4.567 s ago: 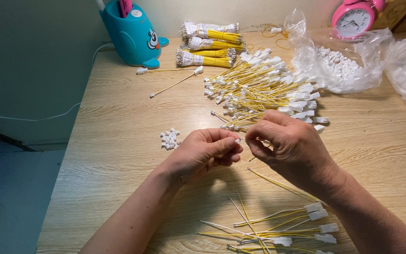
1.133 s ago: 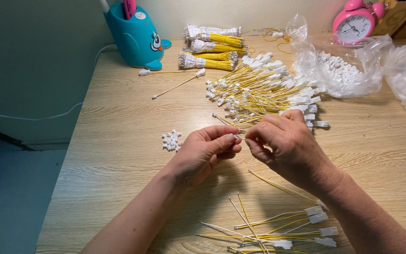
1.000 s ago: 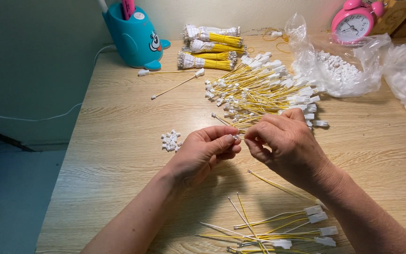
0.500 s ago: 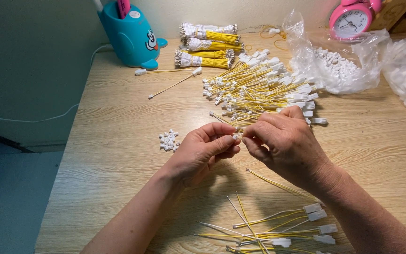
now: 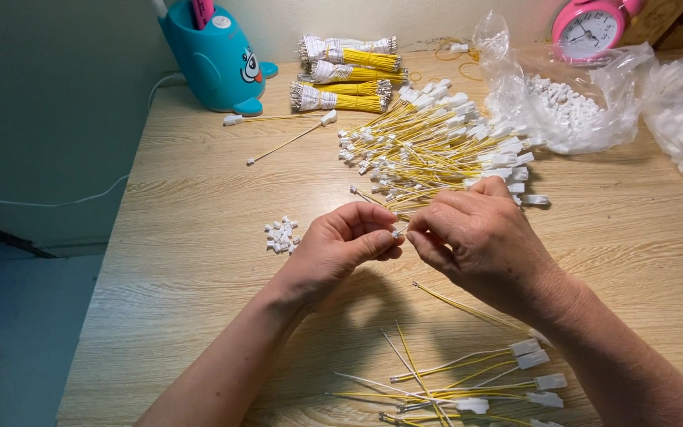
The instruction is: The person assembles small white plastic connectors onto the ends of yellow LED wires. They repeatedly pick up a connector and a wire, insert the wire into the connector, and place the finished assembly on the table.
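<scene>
Pale wood grain in light tan is shown by the tabletop (image 5: 199,237). Just beyond the fingertips (image 5: 393,229), a loose heap of wires (image 5: 436,150) is seen in yellow with white plugs. Left of the fingers, a small cluster of connectors (image 5: 281,235) is white. Farther off, the bundled wires (image 5: 341,75) are yellow, wrapped in white. A pen holder (image 5: 211,55) is coloured teal, and the alarm clock (image 5: 590,28) pink with a white face.

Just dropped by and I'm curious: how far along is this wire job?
A small batch of yellow wires with white connectors lies nearest the person. Left hand and right hand pinch one yellow wire between them. A much bigger wire pile and three tied bundles wait beyond.
</scene>
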